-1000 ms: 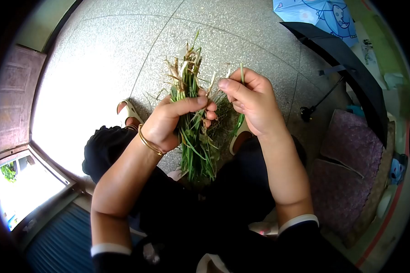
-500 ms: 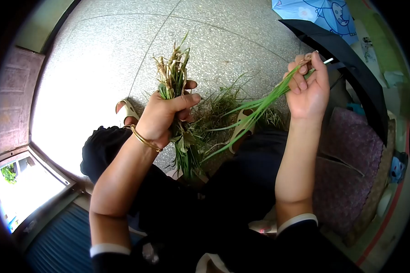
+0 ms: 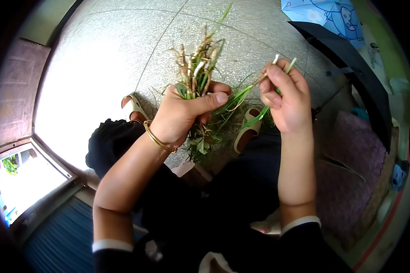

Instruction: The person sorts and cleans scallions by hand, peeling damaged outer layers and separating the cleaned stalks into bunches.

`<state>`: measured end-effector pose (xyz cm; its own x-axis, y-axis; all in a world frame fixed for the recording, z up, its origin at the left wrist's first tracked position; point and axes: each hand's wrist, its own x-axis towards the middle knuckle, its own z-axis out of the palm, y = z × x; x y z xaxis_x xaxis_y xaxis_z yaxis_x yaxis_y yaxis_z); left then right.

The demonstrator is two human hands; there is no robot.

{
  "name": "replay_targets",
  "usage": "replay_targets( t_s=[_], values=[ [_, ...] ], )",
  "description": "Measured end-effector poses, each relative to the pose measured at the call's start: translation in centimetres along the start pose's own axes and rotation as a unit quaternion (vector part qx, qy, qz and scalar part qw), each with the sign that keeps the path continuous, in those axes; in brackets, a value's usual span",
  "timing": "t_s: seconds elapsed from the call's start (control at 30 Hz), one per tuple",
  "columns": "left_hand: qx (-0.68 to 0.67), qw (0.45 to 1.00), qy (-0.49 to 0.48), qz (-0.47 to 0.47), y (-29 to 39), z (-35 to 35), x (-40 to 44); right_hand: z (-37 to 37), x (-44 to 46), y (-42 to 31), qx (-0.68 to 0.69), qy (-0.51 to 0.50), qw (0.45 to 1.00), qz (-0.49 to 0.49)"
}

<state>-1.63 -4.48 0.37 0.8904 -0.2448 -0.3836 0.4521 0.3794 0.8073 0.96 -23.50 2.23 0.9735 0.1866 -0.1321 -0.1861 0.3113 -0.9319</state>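
My left hand [image 3: 187, 111] is closed round a bunch of chives [image 3: 197, 73], its brownish, withered stem ends pointing up and broad green leaves [image 3: 202, 144] hanging below the fist. To the right, at about the same height, my right hand [image 3: 289, 98] pinches a few thin chive stalks [image 3: 247, 89]. Two cut-looking pale ends [image 3: 276, 59] stick out above its fingertips. Some of these green blades run across toward the left hand; whether they touch the bunch I cannot tell.
Loose grass-like trimmings lie on the speckled floor [image 3: 168, 50] between two sandalled feet, one in a beige sandal [image 3: 247, 134]. An open black umbrella [image 3: 346, 59] and a blue patterned umbrella [image 3: 325, 16] stand at the right. A purple cloth [image 3: 344, 182] lies near the right arm.
My right hand has moved left and slightly down, closer to the bunch, and its stalks now sit differently in the fingers. My left hand has shifted a little right with the bunch.
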Motion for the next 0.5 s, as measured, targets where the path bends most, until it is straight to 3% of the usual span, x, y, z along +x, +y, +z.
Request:
replay_targets(
  t_s=[0.3, 0.4, 0.5],
  values=[
    [0.062, 0.998, -0.009, 0.012, 0.0, -0.2, -0.3, 1.6, -0.3, 1.1, -0.023, -0.034, 0.998, 0.043],
    [0.058, 0.998, 0.001, 0.003, 0.1, -0.3, -0.3, 2.1, -0.6, 1.3, -0.144, -0.067, 0.987, 0.023],
    [0.048, 0.999, 0.008, -0.006, 0.4, -0.1, -0.5, 1.9, -0.5, 1.1, -0.163, -0.075, 0.984, 0.012]
  ],
)
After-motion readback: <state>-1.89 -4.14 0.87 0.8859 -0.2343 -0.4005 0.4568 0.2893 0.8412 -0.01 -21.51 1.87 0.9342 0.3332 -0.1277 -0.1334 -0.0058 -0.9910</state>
